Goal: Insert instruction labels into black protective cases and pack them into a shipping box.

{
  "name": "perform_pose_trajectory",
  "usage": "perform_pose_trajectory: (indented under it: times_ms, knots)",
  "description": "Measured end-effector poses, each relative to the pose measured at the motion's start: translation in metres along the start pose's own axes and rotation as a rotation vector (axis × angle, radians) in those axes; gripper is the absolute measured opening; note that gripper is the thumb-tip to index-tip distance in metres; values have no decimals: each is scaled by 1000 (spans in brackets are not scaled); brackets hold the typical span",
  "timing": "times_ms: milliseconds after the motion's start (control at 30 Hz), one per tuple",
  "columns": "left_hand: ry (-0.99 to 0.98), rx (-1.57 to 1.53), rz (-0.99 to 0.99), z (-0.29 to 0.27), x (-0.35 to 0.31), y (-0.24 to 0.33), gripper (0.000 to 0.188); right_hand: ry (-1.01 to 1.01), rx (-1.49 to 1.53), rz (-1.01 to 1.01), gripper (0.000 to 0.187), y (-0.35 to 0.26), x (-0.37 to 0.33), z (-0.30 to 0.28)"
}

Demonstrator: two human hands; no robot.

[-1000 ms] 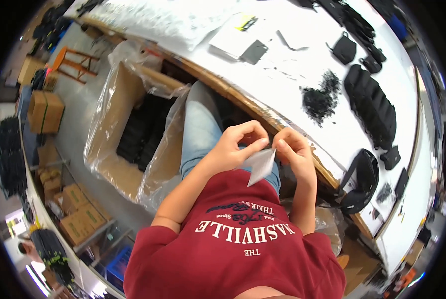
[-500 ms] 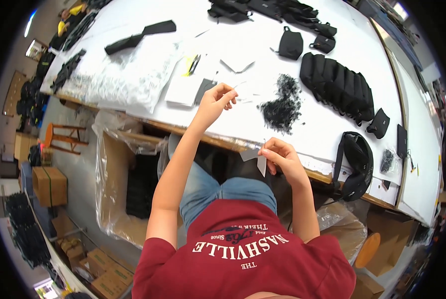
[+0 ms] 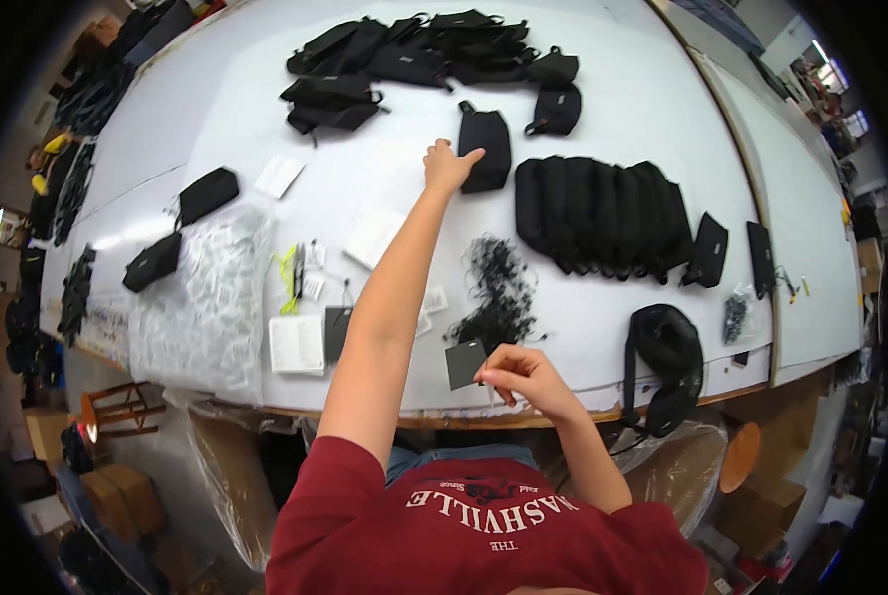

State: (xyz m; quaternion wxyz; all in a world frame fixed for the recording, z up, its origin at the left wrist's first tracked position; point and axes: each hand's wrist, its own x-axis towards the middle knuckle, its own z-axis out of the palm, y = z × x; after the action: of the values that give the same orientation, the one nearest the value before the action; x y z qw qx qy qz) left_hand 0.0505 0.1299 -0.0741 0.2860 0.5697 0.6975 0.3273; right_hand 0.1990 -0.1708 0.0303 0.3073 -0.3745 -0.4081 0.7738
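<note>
My left hand (image 3: 451, 167) reaches far over the table, fingers and thumb apart. Its thumb overlaps the left side of a black zip pouch (image 3: 488, 149); whether it touches the fabric I cannot tell. Close to the table's front edge, my right hand (image 3: 528, 379) pinches a small dark grey card tag (image 3: 465, 364) between thumb and fingers. Just beyond that hand lies a loose heap of thin black strings (image 3: 496, 297). Left of the heap are small white tags (image 3: 432, 300), partly behind my left forearm.
A row of black pouches (image 3: 603, 213) stands at the right, with more pouches (image 3: 414, 55) piled at the back. A clear bag of white tags (image 3: 201, 297) lies at the left. A card stack (image 3: 297, 344) and a black strapped bag (image 3: 665, 367) sit near the front edge.
My left hand has moved away from me to the black pouch. My right hand has come over the table edge with the card tag, and the view has shifted toward the table.
</note>
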Motion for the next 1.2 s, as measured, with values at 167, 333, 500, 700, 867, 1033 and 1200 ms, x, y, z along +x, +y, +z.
perform_pose_trajectory:
  times_ms: [167,333,500,700,867,1033,1200]
  knots:
    - [-219,-237,29,5,18,-12,38,77,6,25,15,-39,-11,-3]
    - [-56,-12,460,-36,-64,6,34,180,-107,128,13,-72,-20,-34]
    - [-167,223,497,-70,-168,1,43,91,-280,254,13,-87,-6,-57]
    - [-184,176,232,-59,-226,-17,32,87,-417,330,13,-81,-10,-72]
    - [-175,163,245,-54,-222,-13,19,203,-338,263,13,-63,-22,-68]
    - [-157,-200,145,-52,-215,11,13,472,-451,52,15,-47,-11,-70]
    - [-197,-349,133,-69,-222,48,7,578,-697,-175,12,-61,21,-54]
